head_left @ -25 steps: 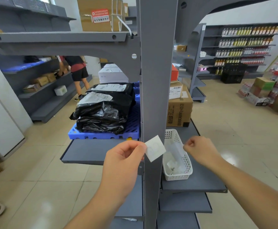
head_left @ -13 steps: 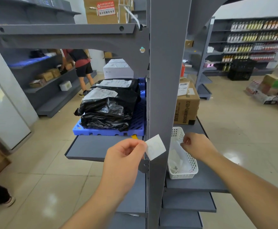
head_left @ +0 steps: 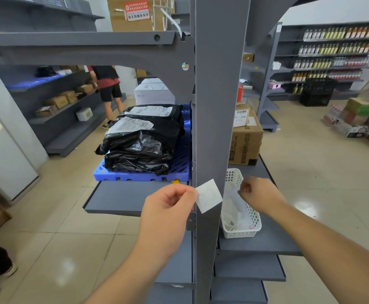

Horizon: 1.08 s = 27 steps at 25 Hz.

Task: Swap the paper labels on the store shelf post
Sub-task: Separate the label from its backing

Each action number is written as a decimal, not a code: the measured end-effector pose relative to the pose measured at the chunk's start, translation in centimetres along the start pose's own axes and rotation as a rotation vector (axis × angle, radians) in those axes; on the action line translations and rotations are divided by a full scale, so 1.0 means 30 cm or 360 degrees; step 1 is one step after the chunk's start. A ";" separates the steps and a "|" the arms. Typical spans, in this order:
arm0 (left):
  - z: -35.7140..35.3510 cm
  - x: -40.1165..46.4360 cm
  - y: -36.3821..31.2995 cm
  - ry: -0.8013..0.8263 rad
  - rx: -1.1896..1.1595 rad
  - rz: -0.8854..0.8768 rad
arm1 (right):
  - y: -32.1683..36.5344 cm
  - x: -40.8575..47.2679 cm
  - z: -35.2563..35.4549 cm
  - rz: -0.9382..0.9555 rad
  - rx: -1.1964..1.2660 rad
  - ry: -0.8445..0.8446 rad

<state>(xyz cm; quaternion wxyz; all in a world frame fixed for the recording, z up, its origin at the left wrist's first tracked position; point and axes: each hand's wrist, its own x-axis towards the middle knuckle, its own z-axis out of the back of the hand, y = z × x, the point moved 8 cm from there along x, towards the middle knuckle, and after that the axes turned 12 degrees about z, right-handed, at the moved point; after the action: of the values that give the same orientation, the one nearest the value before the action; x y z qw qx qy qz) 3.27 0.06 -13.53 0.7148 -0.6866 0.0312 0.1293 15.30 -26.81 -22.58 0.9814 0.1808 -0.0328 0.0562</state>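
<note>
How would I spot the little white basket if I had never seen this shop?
Find the tall grey shelf post in the middle of the view. Just right of it, on the grey shelf in front of the brown cardboard box, sits the white basket, under the right hand. It alone has perforated plastic walls.

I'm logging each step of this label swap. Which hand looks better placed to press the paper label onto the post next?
Left, probably. The left hand already pinches the paper label right in front of the grey post. The right hand is closed over the white basket, off to the post's side.
</note>
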 end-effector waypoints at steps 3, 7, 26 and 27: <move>0.009 0.001 -0.004 -0.0030 -0.0003 -0.0003 | 0.031 -0.051 0.096 -0.0066 0.0265 -0.0350; 0.020 -0.007 -0.033 -0.0071 -0.0014 -0.0046 | 0.233 -0.296 0.342 0.0240 0.0793 -0.1166; -0.077 -0.160 -0.196 0.0195 -0.0060 -0.0497 | 0.584 -0.515 0.494 0.0926 0.0253 -0.1145; -0.075 -0.169 -0.207 0.0204 -0.0071 -0.0525 | 0.581 -0.517 0.513 0.0911 0.0345 -0.1160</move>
<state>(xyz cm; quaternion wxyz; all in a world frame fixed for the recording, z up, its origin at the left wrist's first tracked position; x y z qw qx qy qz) 0.10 -3.02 -6.48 0.7075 -0.7049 -0.0391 -0.0331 -2.90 -17.67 -3.42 0.8265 0.2738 -0.4173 0.2603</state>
